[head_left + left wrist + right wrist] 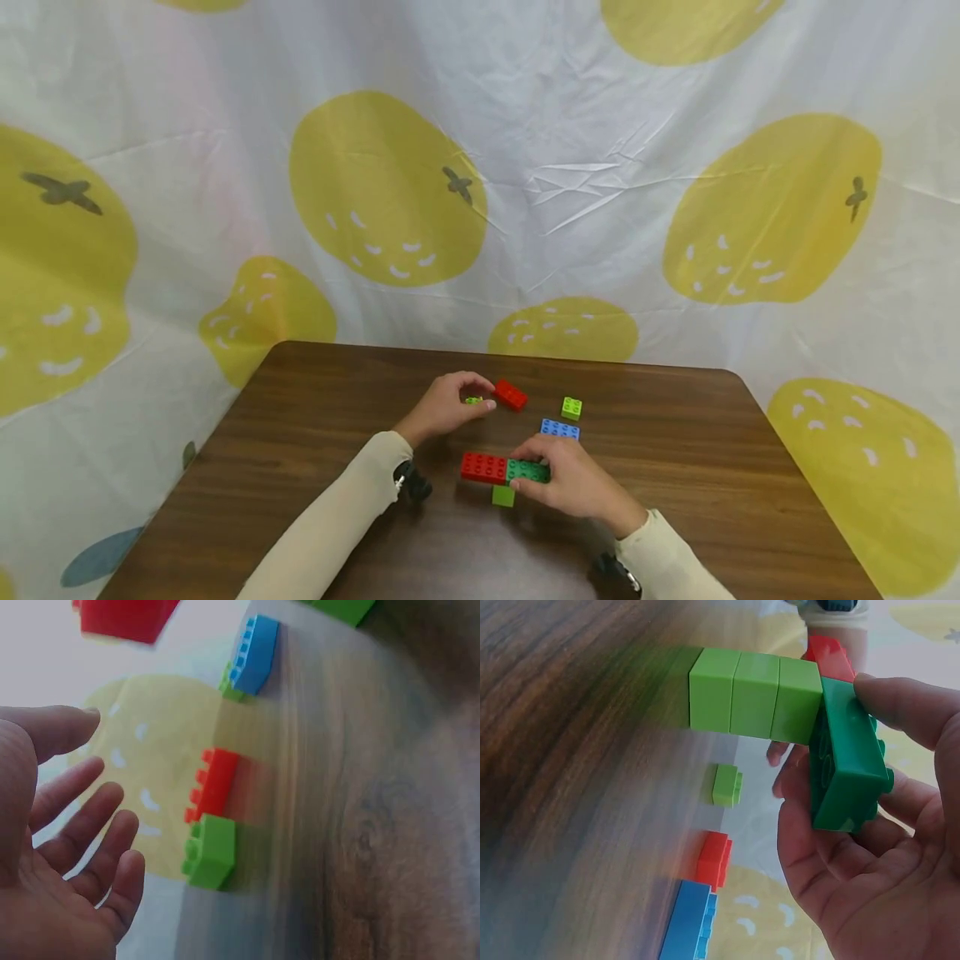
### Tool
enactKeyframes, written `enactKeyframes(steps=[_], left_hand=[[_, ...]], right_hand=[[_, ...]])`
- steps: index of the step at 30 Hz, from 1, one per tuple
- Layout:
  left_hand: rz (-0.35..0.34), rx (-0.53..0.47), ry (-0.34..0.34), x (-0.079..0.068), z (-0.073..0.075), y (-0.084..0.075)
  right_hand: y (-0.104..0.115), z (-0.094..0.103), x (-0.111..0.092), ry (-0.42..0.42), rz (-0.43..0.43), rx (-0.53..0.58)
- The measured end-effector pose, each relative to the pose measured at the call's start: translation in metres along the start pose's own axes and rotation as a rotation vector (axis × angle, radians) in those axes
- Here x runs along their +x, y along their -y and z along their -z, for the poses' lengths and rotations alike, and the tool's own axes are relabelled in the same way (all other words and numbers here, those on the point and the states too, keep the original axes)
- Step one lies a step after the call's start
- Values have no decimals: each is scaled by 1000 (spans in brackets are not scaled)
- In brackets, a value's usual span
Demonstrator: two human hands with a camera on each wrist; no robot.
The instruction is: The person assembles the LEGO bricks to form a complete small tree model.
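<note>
My right hand grips a dark green brick between thumb and fingers. That brick and a red brick lie end to end on top of a stack of several light green bricks, forming a T shape. My left hand reaches over a small light green brick, which shows between thumb and fingers. In the left wrist view its fingers are loosely bent and spread, holding nothing, with that light green brick beyond them. A loose red brick lies just past the left fingertips.
A blue brick lies on the brown table behind my right hand. Farther back is another small light green brick. A fruit-print cloth hangs behind the table.
</note>
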State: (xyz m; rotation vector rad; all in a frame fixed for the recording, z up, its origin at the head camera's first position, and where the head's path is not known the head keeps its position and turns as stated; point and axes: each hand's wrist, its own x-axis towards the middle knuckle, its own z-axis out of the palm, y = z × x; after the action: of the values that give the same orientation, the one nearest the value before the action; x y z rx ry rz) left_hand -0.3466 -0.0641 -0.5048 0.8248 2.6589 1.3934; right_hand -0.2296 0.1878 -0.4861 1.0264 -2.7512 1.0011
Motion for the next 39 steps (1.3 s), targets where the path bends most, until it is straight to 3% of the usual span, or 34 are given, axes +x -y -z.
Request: enactKeyframes(steps=[8, 19, 23, 30, 39], left_hand=[[45, 44, -10, 21, -8, 17], [71, 104, 99, 47, -31, 30], [93, 148, 122, 51, -34, 29], [116, 227, 101, 52, -40, 29], [131, 114, 76, 51, -30, 35]], right_hand=[[-2, -1, -1, -1, 0, 10], [-3, 0, -3, 2, 11, 2], [-4, -1, -5, 2, 9, -6], [-6, -4, -5, -11, 29, -14], [-4, -3, -4, -6, 6, -22]])
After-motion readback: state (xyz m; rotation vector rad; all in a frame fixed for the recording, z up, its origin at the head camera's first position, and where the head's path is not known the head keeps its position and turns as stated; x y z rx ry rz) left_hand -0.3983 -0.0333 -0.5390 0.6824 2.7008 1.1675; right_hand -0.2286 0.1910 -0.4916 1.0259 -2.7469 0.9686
